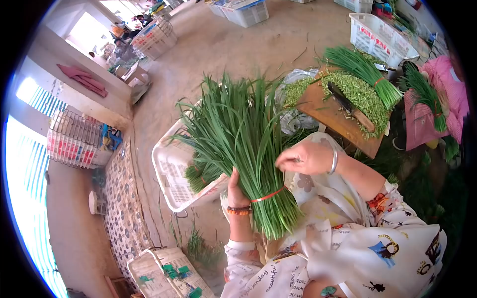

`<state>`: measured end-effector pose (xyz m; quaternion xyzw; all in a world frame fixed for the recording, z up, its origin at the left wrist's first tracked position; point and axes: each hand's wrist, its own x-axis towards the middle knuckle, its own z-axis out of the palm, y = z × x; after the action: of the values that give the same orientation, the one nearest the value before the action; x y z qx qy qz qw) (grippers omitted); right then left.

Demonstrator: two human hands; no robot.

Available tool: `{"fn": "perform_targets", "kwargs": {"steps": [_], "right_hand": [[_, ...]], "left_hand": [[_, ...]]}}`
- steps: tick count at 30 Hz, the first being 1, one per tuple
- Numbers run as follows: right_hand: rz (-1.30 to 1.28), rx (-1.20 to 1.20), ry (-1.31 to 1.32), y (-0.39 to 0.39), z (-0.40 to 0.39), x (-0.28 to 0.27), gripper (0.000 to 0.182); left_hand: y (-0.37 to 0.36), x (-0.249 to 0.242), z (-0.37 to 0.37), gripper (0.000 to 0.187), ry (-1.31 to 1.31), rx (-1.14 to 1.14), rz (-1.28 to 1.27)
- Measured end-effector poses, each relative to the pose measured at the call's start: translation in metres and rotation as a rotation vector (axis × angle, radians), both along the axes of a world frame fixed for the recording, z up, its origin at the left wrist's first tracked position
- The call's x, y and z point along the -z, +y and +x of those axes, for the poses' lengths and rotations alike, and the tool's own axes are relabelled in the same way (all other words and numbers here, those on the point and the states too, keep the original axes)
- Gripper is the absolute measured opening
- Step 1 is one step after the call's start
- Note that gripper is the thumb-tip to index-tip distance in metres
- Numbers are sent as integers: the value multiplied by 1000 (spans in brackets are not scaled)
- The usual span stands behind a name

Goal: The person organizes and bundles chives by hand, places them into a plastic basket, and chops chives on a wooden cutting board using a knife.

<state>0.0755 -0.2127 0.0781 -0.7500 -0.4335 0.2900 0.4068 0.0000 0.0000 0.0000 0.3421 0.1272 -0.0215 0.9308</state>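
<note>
A large bunch of garlic chives (248,134) stands tilted over my lap, with a red band (268,194) round its lower stalks. My left hand (237,192) is wrapped round the left side of the bunch, just above the band. At the bunch's right edge is my right hand (309,157), its fingers curled and pressed together; what they pinch, if anything, I cannot make out. Behind the bunch sits a white plastic basket (171,191) with smaller tied green bunches (203,174) in it.
To the right, a knife (350,107) lies on a wooden board (323,111) among chopped stalks. Another tied bunch (365,74) rests behind it. A person in pink (449,84) holds chives at far right. White crates (380,39) stand at the back; another basket (166,273) is at lower left.
</note>
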Motion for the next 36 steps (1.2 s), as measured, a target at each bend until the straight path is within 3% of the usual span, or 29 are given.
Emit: {"fn": "perform_targets", "kwargs": {"steps": [2, 3, 5, 10, 17, 19, 21, 22, 24, 25, 27, 30, 36], "right_hand": [[207, 197, -470, 16, -3, -16, 17], [336, 88, -643, 38, -7, -5, 25], [375, 99, -1052, 58, -3, -4, 34], [57, 181, -1044, 43, 0, 15, 58], [-189, 315, -1071, 30, 43, 1, 52], [-205, 544, -1414, 22, 83, 4, 46], [-136, 817, -1489, -2, 109, -6, 38], [-150, 817, -1480, -12, 109, -15, 38], [351, 855, -1093, -30, 102, -35, 25], [345, 852, -1085, -34, 88, -45, 25], [36, 671, -324, -36, 47, -56, 12], [376, 452, -681, -23, 29, -25, 12], [299, 393, -669, 4, 27, 5, 11]], "left_hand": [[-10, -6, -1, 42, 105, 3, -14], [1, -5, -12, 40, 161, -7, 34], [-18, -14, -3, 40, 90, -78, 148], [-20, -7, -14, 40, 56, -143, 92], [-39, -21, -17, 40, 93, -129, 92], [-37, -17, -15, 40, 98, -162, 118], [-33, -17, -18, 41, 112, -189, 141], [-30, -15, -18, 42, 109, -195, 104], [-22, -5, -19, 43, 94, -204, 72], [-19, -1, -20, 43, 103, -205, 70], [-13, 6, -19, 45, 120, -255, 49], [-8, 19, -19, 48, 100, -272, 53], [-14, 9, -25, 46, 71, -257, 38]]}}
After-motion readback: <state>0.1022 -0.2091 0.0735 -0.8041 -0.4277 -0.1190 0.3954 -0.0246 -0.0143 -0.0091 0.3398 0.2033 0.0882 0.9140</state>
